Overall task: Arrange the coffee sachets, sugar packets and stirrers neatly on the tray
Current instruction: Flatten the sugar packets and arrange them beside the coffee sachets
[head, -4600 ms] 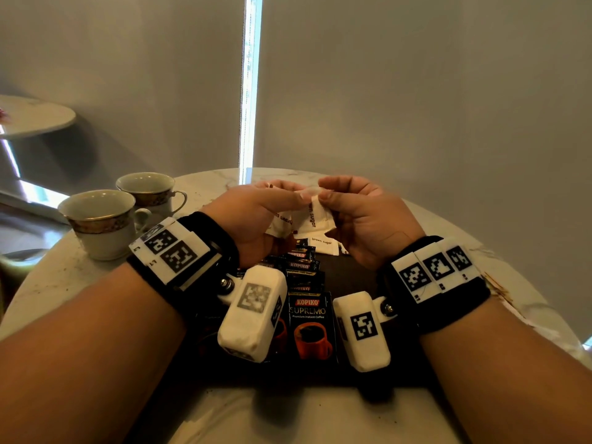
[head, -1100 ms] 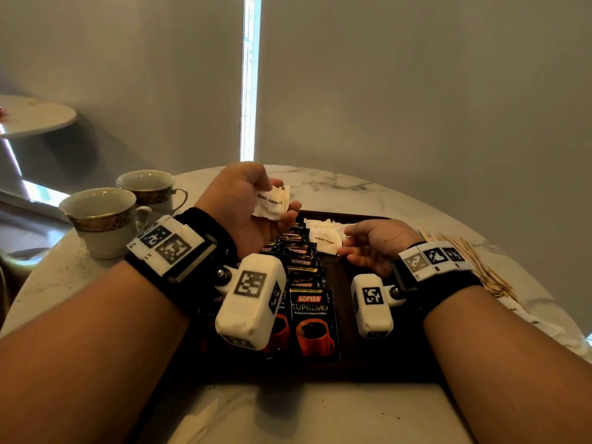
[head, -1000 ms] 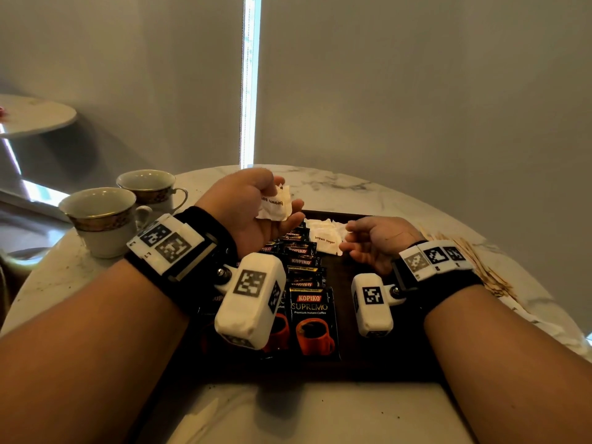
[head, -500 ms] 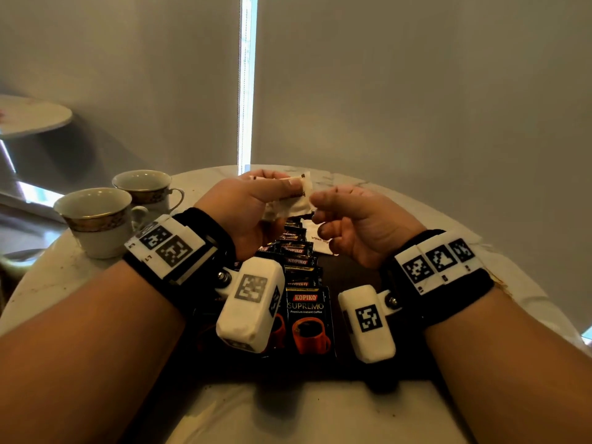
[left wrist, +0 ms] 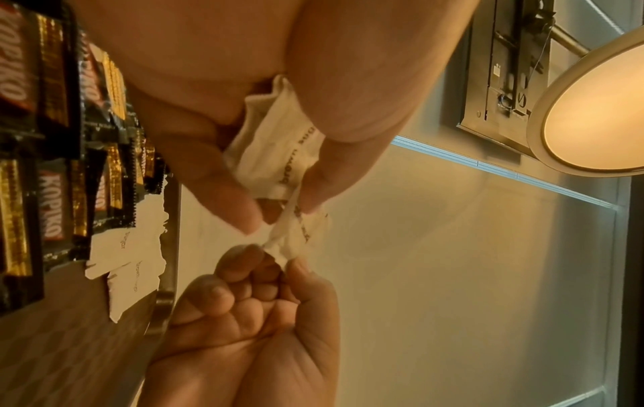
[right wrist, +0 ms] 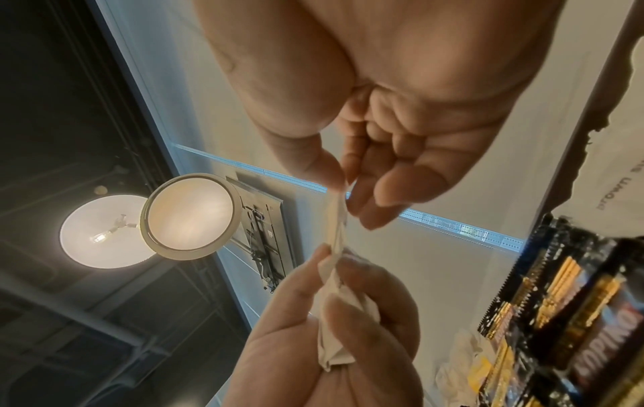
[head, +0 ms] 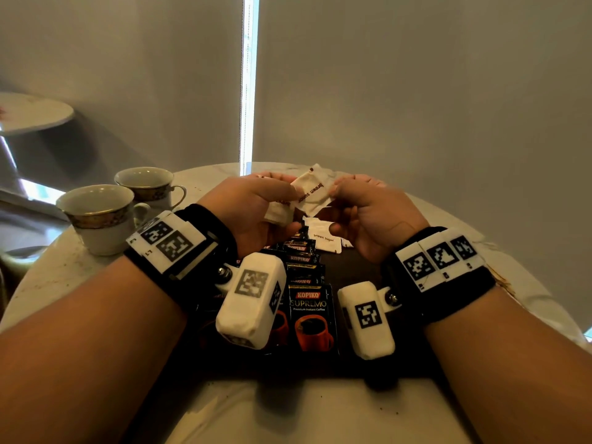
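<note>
- Left hand: raised above the far part of the tray, grip closed on a small bundle of sugar packets between thumb and fingers; the left wrist view shows at least two white packets printed "brown sugar" in this pinch.
- Right hand: level with the left and just right of it, grip closed, thumb and forefinger pinching the right edge of the top packet; the other fingers are curled and hold nothing.
- Key relation: the top packet spans the gap between the two hands, its long axis running left to right, its face tilted toward the head camera. Both hands touch it. It likely has to be drawn rightward out of the bundle, then lowered.
- Target zone, as judged: directly below the hands, where laid packets already lie flat on the far middle of the tray. The right hand is the nearer to that spot.
- Coffee sachets: an overlapping row running near to far down the tray, just left of the laid packets; its far end touches or nearly touches them, so a lowered packet could overlap it.
- Stirrers: only a sliver of something pale shows on the worktop beyond the right wrist; too hidden to identify.
- Cups: two, far left on the worktop, well apart from the tray and out of the way.
</note>
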The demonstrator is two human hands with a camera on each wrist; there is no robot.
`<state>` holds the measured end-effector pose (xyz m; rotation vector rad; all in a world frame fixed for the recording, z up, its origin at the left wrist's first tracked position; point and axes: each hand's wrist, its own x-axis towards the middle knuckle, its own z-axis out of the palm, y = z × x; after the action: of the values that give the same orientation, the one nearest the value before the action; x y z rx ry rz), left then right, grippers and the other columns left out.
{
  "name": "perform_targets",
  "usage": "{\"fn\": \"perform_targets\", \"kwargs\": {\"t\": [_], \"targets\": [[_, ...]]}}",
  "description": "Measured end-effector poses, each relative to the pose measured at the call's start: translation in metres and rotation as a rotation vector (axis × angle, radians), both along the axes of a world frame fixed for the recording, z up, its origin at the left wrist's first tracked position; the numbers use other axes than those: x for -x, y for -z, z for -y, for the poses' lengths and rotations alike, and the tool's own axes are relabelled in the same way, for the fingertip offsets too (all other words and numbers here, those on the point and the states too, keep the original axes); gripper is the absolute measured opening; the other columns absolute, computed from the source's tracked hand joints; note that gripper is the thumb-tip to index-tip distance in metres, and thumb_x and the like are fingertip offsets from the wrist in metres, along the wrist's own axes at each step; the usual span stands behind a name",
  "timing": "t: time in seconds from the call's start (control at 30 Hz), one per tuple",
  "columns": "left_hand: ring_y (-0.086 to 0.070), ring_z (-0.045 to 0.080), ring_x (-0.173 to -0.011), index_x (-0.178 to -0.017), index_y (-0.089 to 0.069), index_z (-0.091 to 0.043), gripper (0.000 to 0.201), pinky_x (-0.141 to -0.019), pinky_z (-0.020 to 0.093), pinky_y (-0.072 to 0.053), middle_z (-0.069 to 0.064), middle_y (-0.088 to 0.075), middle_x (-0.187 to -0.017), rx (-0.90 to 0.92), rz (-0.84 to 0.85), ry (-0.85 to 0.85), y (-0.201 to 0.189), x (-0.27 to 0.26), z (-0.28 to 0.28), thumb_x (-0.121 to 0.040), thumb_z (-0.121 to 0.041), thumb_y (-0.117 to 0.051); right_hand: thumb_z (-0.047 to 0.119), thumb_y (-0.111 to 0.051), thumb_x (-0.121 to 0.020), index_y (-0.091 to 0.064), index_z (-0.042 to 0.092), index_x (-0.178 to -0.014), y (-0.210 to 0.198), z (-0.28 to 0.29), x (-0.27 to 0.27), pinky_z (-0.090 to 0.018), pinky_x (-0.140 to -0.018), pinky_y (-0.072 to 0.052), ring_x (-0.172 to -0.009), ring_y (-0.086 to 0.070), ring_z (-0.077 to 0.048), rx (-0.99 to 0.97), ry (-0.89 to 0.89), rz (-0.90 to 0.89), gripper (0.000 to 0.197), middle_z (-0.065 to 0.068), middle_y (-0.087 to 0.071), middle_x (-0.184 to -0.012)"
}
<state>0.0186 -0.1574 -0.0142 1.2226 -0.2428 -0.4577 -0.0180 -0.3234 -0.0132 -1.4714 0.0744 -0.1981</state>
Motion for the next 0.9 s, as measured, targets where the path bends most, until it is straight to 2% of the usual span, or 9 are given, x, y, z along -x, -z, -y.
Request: {"fn": "perform_targets", "kwargs": {"t": [0.1,0.23,0.33,0.5,0.63,0.7,0.77,0.83,0.9], "targets": [[-0.062,0.014,-0.058,-0.091,-0.062,-0.012,0.012,-0.046,0.023,-0.05,0.01,-0.07,-0.083,0.018,-0.003,-0.021,-0.0004,-0.0001,0.001,-0.093,-0.001,-0.06,0.009,-0.057,-0.096,-0.061,0.01,-0.091,-0.0004,0.0015,-0.0011,-0.024,-0.049,-0.045,-0.06,-0.063,-0.016,-0.045,0.02,0.035,0.007,-0.008,-0.069,-0.077],[-0.066,0.016,-0.061,-0.088,-0.061,-0.013,0.012,-0.048,0.024,-0.053,0.011,-0.07,-0.086,0.024,0.008,-0.036,0.0018,-0.0031,0.0019,-0.093,-0.002,-0.062,0.011,-0.063,-0.093,-0.06,0.008,-0.099,0.0002,-0.0009,0.0006,-0.025,-0.05,-0.046,-0.063,-0.063,-0.017,-0.021,-0.047,0.042,0.007,-0.009,-0.07,-0.082],[-0.063,0.015,-0.06,-0.093,-0.063,-0.013,0.005,-0.046,0.021,-0.047,0.009,-0.07,-0.086,0.005,-0.018,-0.021,0.0018,-0.0021,0.0019,-0.091,-0.009,-0.064,0.006,-0.06,-0.093,-0.055,0.006,-0.104,0.0003,0.0003,0.0001,-0.024,-0.048,-0.047,-0.059,-0.065,-0.015,-0.044,-0.034,0.042,0.012,-0.007,-0.072,-0.077],[-0.048,0.008,-0.057,-0.113,-0.063,-0.014,0.042,-0.043,0.016,-0.037,0.001,-0.059,-0.087,0.041,-0.144,0.015,0.001,-0.0047,-0.0012,-0.075,-0.024,-0.076,0.004,-0.057,-0.094,-0.059,0.005,-0.1,-0.0001,0.0037,-0.0022,-0.028,-0.052,-0.053,-0.065,-0.069,-0.02,-0.132,-0.009,0.038,0.007,-0.01,-0.072,-0.079],[-0.051,0.008,-0.06,-0.125,-0.064,-0.01,0.062,-0.049,0.017,-0.043,0.002,-0.061,-0.088,0.028,-0.097,0.057,0.0014,-0.0045,-0.0032,-0.067,-0.025,-0.076,0.002,-0.06,-0.092,-0.067,0.003,-0.103,0.0009,0.0052,-0.0049,-0.04,-0.073,-0.059,-0.086,-0.071,-0.028,-0.162,-0.102,0.061,0.013,-0.017,-0.073,-0.096],[-0.055,0.009,-0.064,-0.114,-0.068,-0.009,0.048,-0.051,0.017,-0.045,0.007,-0.063,-0.096,0.003,-0.042,0.082,0.0014,-0.0021,-0.0028,-0.069,-0.023,-0.075,0.0,-0.062,-0.089,-0.068,0.004,-0.1,0.0016,0.004,-0.0059,-0.04,-0.076,-0.06,-0.089,-0.072,-0.029,-0.157,-0.125,0.065,0.014,-0.017,-0.074,-0.097],[-0.059,0.012,-0.065,-0.101,-0.067,-0.01,0.024,-0.049,0.019,-0.048,0.012,-0.064,-0.098,0.0,-0.017,0.07,0.0008,0.0008,-0.0015,-0.078,-0.012,-0.071,0.002,-0.066,-0.082,-0.07,0.006,-0.094,0.0022,0.0021,-0.0047,-0.038,-0.072,-0.06,-0.084,-0.072,-0.027,-0.167,-0.143,0.071,0.014,-0.015,-0.074,-0.093],[-0.063,0.014,-0.063,-0.095,-0.062,-0.009,0.011,-0.049,0.021,-0.052,0.013,-0.065,-0.09,0.028,-0.02,0.051,-0.0004,0.0009,-0.0008,-0.09,-0.001,-0.061,0.011,-0.07,-0.076,-0.068,0.008,-0.094,0.002,0.0006,-0.0029,-0.031,-0.061,-0.057,-0.073,-0.071,-0.022,-0.137,-0.144,0.075,0.018,-0.011,-0.074,-0.086],[-0.065,0.015,-0.063,-0.095,-0.059,-0.009,0.011,-0.052,0.021,-0.055,0.012,-0.065,-0.084,0.067,-0.025,0.037,-0.0006,-0.0002,-0.001,-0.094,0.002,-0.054,0.013,-0.068,-0.083,-0.063,0.008,-0.097,0.0027,0.0005,-0.0013,-0.025,-0.049,-0.05,-0.063,-0.068,-0.017,-0.1,-0.111,0.069,0.016,-0.009,-0.073,-0.081]]}}
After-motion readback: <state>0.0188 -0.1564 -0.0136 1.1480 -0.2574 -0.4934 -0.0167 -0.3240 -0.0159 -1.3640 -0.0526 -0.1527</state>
